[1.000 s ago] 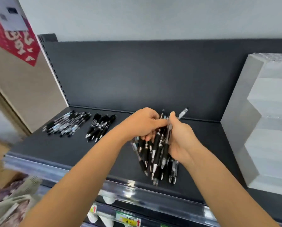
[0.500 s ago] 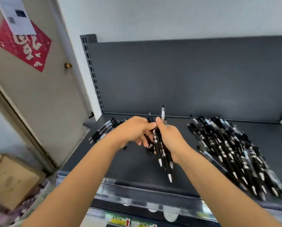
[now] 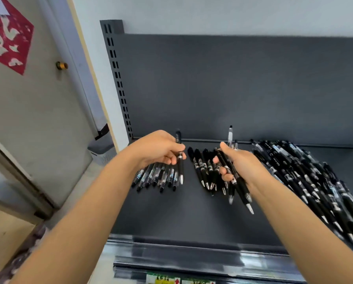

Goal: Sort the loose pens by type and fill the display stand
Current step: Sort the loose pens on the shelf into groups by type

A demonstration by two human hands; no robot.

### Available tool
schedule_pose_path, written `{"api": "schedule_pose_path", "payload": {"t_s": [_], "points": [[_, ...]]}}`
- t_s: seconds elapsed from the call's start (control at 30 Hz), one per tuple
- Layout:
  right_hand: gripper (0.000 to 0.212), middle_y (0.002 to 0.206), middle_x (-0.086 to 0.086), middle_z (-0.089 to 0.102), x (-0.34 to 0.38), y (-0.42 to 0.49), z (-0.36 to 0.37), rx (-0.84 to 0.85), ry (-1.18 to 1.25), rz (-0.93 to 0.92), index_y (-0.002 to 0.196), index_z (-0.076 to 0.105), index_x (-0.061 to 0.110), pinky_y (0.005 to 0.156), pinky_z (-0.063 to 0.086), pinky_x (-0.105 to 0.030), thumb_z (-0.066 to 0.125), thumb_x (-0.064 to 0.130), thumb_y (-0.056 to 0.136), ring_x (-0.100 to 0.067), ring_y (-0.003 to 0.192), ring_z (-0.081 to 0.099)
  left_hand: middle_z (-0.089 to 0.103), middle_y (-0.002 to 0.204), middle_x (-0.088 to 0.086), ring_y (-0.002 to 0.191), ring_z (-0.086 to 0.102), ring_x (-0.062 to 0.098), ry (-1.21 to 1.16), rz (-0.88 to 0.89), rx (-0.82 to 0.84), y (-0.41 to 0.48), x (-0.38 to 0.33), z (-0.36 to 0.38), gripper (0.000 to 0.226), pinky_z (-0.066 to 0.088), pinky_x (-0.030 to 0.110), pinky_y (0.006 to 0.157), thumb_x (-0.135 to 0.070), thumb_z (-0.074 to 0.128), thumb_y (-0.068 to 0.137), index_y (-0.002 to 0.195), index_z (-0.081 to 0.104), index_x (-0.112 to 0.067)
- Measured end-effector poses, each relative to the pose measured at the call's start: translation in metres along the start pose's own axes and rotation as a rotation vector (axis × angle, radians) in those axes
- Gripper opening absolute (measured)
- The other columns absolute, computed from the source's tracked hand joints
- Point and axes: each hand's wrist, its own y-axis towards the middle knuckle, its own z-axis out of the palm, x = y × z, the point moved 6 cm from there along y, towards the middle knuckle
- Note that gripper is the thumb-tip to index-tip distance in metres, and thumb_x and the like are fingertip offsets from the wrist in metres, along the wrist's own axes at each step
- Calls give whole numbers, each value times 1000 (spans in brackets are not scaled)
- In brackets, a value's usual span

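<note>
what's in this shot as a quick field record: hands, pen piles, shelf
left hand: grips a single black silver-tipped pen
right hand: holds a bundle of black pens, tips pointing down
left group: row of clear-barrelled pens lying flat
middle group: row of black silver-tipped pens, partly behind the right hand
right group: large mixed heap of black pens
surface: dark grey metal shelf

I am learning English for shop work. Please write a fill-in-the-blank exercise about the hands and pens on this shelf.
The left hand holds only ____ pen.
The right hand grips a bundle above the ____ pile.
The largest pile lies at the shelf's ____ end.
Answers: one; middle; right.
</note>
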Motion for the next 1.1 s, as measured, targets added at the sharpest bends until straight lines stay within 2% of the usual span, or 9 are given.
{"api": "schedule_pose_path", "payload": {"t_s": [0.13,0.3,0.37,0.47,0.57,0.67,0.83,0.97,1.1], "points": [[30,76,-9,64,3,11,-16,-62,134,41,86,57,0,40,48,-21,57,29,95,-13,46,52,70,75,18,48,55,12,210,2,-93,33,-1,27,28,43,19,50,-26,65,90,77,68,-1],[30,80,-11,60,4,27,-26,-74,278,82,87,56,1,48,56,-25,65,29,89,-16,49,61,60,43,1,38,52,5,498,-4,-210,63,-4,58,39,39,15,45,-31,65,83,51,57,-11],[24,79,-12,61,3,31,-27,-52,325,115,90,57,-1,53,59,-29,65,21,89,-18,51,65,61,47,5,48,60,12,577,27,-247,67,-5,63,41,45,23,50,-35,65,85,56,58,-6],[19,79,-14,61,2,35,-28,-36,378,125,88,56,-5,59,61,-34,61,13,92,-21,60,66,70,76,17,69,64,24,579,75,-271,69,-8,63,44,45,29,59,-40,62,88,82,68,3],[19,81,-17,62,2,40,-25,1,400,110,94,57,-9,57,61,-36,54,9,96,-24,61,69,69,77,2,52,53,5,369,143,-172,63,-17,64,38,40,23,53,-44,57,91,89,67,-7],[22,78,-18,64,5,44,-20,35,335,62,91,58,-8,50,58,-29,49,11,99,-22,57,69,72,76,-1,42,52,9,207,128,-2,57,-23,73,45,42,23,48,-50,65,85,94,64,-6],[23,77,-13,70,10,49,-18,38,299,6,100,60,-2,53,58,-29,47,17,100,-20,64,71,72,98,17,47,61,13,103,115,67,57,-22,71,31,56,25,53,-21,74,84,104,65,0],[27,97,-17,70,13,45,-19,75,317,25,116,59,-1,55,60,-35,44,17,101,-23,70,71,73,93,17,55,65,15,49,97,86,57,-24,67,26,60,28,64,-16,73,84,103,66,0],[24,102,-15,71,14,40,-25,91,309,43,112,59,4,60,61,-39,41,15,101,-23,73,72,73,85,16,67,70,22,98,115,32,57,-28,69,21,61,35,73,-12,71,81,99,65,-1]]}}
